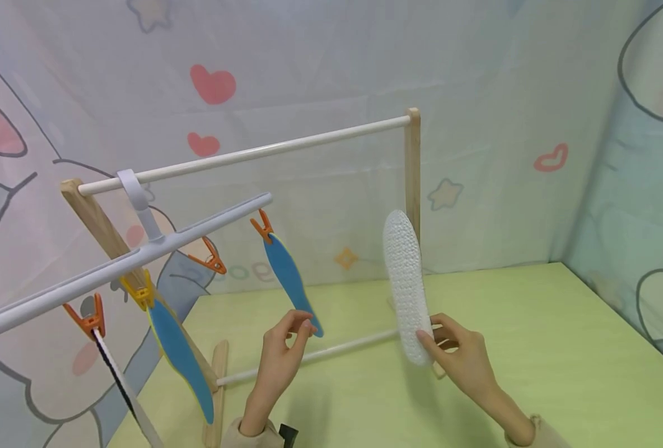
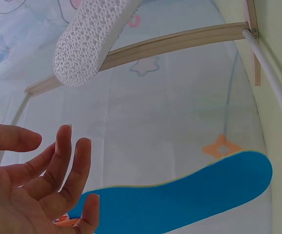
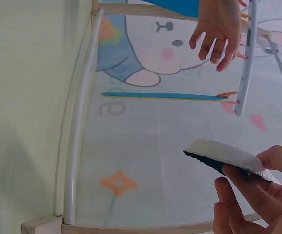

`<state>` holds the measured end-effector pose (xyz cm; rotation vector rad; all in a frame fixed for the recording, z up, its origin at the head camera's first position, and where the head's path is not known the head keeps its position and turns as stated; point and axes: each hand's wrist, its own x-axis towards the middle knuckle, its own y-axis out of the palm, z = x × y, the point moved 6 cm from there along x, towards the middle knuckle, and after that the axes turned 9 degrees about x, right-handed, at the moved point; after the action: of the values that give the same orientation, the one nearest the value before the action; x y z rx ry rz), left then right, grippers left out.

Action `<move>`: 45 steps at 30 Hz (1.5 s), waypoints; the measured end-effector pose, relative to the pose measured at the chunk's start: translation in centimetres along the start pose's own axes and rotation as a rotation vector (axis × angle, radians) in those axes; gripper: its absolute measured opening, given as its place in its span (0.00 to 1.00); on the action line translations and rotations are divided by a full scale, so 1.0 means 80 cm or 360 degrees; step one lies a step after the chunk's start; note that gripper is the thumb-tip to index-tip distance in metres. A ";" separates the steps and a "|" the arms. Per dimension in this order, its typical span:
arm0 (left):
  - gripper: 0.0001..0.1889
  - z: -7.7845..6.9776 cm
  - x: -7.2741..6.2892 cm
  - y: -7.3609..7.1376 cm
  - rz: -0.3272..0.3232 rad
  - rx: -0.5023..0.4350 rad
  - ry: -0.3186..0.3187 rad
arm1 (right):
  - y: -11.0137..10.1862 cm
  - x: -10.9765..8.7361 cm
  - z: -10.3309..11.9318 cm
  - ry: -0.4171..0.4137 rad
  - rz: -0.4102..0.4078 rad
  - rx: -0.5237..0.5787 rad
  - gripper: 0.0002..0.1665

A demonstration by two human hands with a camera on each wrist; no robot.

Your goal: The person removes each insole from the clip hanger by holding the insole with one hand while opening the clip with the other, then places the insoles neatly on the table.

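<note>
I see the right hand (image 1: 467,359) pinching a white insole (image 1: 407,286) — the left hand (image 1: 278,359), loosely spread, is near a hanging blue insole (image 1: 288,270).

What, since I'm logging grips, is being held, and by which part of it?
The right hand pinches the white insole near its lower end; the left hand holds nothing.

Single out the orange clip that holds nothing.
The middle orange clip, right of the yellow clip in the head view; the other orange clips each grip an insole.
</note>
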<state>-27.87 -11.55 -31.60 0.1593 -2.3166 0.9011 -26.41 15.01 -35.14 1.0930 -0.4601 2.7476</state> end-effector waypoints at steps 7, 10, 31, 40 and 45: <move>0.06 0.003 0.002 0.001 0.0007 0.0024 -0.0023 | -0.009 0.001 -0.001 -0.0033 -0.0024 -0.0070 0.09; 0.06 0.003 0.001 0.001 0.0022 0.0015 -0.0049 | -0.014 0.000 -0.002 -0.0029 -0.0046 -0.0105 0.10; 0.06 -0.003 -0.001 -0.001 0.0004 0.0011 0.0006 | -0.049 -0.016 -0.002 0.0021 -0.0171 -0.0167 0.11; 0.05 -0.003 -0.001 -0.001 0.0017 0.0037 -0.0001 | -0.062 -0.019 -0.011 0.0114 -0.0187 -0.0269 0.10; 0.05 -0.003 -0.001 -0.001 0.0018 0.0029 0.0012 | -0.068 -0.020 -0.011 0.0113 -0.0197 -0.0292 0.10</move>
<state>-27.64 -11.50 -31.49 0.1506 -2.3054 0.9268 -24.49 20.36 -35.66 0.9436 -0.5998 2.5683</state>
